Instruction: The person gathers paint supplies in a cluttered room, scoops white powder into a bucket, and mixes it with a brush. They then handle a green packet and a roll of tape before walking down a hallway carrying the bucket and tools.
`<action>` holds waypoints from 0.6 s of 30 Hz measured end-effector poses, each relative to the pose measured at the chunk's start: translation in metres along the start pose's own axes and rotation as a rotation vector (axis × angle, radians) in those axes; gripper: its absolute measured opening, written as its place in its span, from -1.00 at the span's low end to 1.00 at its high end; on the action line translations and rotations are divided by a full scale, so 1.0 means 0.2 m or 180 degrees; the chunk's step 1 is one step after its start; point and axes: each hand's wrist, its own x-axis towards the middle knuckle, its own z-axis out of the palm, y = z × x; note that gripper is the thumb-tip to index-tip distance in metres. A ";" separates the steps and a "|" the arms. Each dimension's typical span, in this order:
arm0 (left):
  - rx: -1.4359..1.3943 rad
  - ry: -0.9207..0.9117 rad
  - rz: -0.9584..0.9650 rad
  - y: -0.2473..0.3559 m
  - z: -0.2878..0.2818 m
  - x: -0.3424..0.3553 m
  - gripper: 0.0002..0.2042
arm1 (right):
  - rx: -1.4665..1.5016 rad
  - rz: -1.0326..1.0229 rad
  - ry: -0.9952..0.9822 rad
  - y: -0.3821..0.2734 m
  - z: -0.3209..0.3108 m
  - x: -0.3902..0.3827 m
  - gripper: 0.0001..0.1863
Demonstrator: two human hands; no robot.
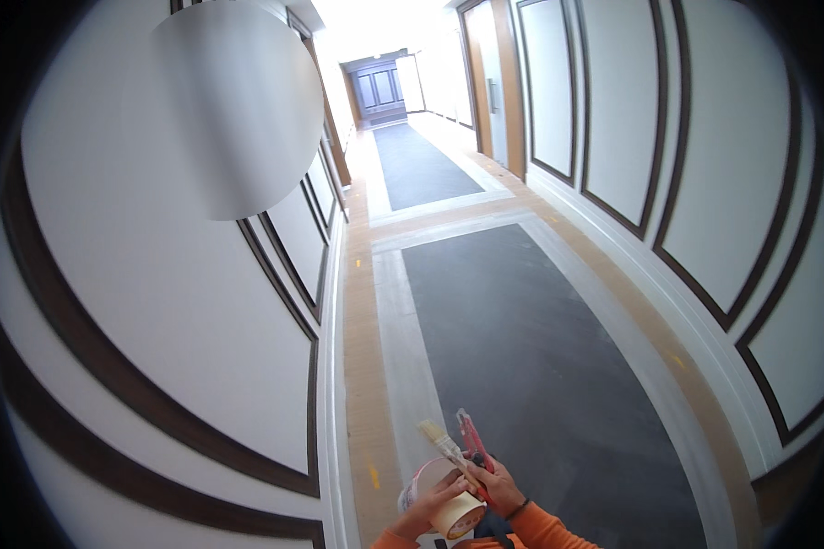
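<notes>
At the lower edge my left hand (pixel 438 501) is closed around cream masking tape rolls (pixel 464 518). A wider, pale roll (pixel 428 476) shows just behind its fingers. My right hand (pixel 504 487) grips a slim red tool that looks like a utility knife (pixel 472 437), pointing up and away. Between the hands a paintbrush (pixel 441 437) with pale bristles slants up to the left. Its handle runs down to the right hand's fingers, and which hand carries it is hard to tell. Both forearms wear orange sleeves (pixel 551 528).
Ahead runs a corridor with dark floor panels (pixel 522 320) bordered in pale grey and tan. White walls (pixel 623 101) with dark brown moulding stand on both sides. A wood-framed door (pixel 494 82) is on the right. A blurred, rounded grey-white object (pixel 247 110) hides part of the left wall.
</notes>
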 end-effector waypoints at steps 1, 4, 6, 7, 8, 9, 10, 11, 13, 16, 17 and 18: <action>0.0016 0.0110 -0.0009 0.07 -0.13 0.10 -0.42 | 0.0065 0.0095 -0.0025 0.02 -0.01 0.19 -0.65; -0.0054 0.0102 0.0054 0.38 -0.50 0.45 -0.40 | 0.0153 0.0202 -0.0245 -0.01 -0.01 0.81 -0.65; -0.0245 0.0143 0.0099 0.67 -0.66 0.70 -0.41 | -0.0004 0.0238 -0.0423 -0.14 0.02 1.24 -0.65; -0.0299 0.0309 0.0262 0.80 -0.74 0.81 -0.42 | -0.0151 0.0433 -0.0280 -0.21 0.04 1.44 -0.67; -0.0015 0.0680 0.0289 0.95 -0.76 0.93 -0.41 | -0.0250 0.0402 -0.0521 -0.33 0.06 1.60 -0.65; 0.0023 0.0485 0.0456 1.09 -0.83 1.01 -0.39 | -0.0234 0.0363 -0.0508 -0.40 0.08 1.77 -0.65; -0.0058 0.0409 0.0424 1.19 -0.88 1.10 -0.36 | -0.0240 0.0395 -0.0447 -0.48 0.09 1.91 -0.66; -0.0012 0.0457 0.0389 1.33 -0.95 1.20 -0.36 | -0.0221 0.0458 -0.0523 -0.56 0.10 2.09 -0.66; 0.0001 0.0470 0.0328 1.53 -1.07 1.44 -0.34 | -0.0222 0.0479 -0.0570 -0.72 0.06 2.42 -0.66; -0.0085 0.0555 0.0646 1.80 -1.34 1.85 -0.35 | -0.0113 0.0337 -0.0456 -0.84 0.03 2.98 -0.66; -0.0073 0.0602 0.0680 1.89 -1.45 2.01 -0.37 | -0.0029 0.0316 -0.0435 -0.88 0.02 3.19 -0.67; -0.0151 0.0552 0.0609 1.99 -1.51 2.17 -0.38 | -0.0092 0.0352 -0.0311 -0.96 -0.02 3.35 -0.67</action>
